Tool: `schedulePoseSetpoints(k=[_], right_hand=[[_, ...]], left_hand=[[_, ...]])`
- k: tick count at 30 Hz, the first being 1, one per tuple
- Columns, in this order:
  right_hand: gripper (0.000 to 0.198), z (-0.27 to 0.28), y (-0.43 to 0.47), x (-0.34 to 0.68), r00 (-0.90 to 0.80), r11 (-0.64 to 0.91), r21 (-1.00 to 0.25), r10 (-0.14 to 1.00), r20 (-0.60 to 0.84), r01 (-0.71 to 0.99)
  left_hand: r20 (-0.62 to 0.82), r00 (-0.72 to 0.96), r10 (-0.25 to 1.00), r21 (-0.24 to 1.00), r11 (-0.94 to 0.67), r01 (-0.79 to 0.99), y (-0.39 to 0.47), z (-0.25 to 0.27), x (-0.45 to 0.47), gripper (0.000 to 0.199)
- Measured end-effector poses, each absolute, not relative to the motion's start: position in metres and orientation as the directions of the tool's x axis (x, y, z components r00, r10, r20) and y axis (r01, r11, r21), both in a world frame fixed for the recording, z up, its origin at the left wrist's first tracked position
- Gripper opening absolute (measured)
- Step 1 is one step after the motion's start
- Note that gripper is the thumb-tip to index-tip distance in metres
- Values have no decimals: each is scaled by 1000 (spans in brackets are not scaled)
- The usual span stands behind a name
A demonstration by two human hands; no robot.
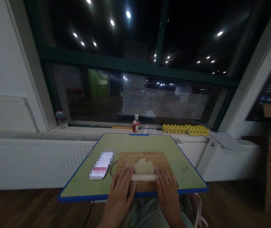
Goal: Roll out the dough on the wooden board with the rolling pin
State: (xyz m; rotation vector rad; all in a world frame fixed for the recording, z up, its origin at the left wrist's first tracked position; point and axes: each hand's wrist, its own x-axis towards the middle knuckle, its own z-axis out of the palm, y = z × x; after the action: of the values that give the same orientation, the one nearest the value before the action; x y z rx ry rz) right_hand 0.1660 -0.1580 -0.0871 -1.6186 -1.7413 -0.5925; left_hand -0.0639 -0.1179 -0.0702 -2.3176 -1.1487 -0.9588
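A pale rolling pin (144,177) lies crosswise on a wooden board (123,157), at the near edge of a flattened, uneven piece of dough (144,167). My left hand (123,183) covers the pin's left end, fingers pointing forward over it. At the other end, my right hand (166,183) lies over the pin in the same way, with a ring on one finger. Both ends of the pin are hidden under my hands. The dough's far edge is notched, and its near edge meets the pin.
The board rests on a green table (187,172) with a blue rim. Left of it lie a phone (102,164) with a lit screen and a dark cord. On the windowsill stand a small red-labelled bottle (136,124), a clear bottle (62,118) and yellow egg trays (185,129).
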Motion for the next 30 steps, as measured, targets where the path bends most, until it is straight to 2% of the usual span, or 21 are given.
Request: schedulePoseSetpoints(k=[6,13,30], right_hand=[[47,-97,-165,168,-4,73,-67,705,709,995],[45,-98,-165,162,-9,41,-26,682,731,999],[46,-88,-163,164,36,53,-106,723,690,993]], left_hand=[[665,427,613,30,-593,805,-132,-74,-67,54],[664,411,625,59,-591,804,-136,-78,-65,49],[667,376,643,127,-596,793,-128,-70,-59,44]])
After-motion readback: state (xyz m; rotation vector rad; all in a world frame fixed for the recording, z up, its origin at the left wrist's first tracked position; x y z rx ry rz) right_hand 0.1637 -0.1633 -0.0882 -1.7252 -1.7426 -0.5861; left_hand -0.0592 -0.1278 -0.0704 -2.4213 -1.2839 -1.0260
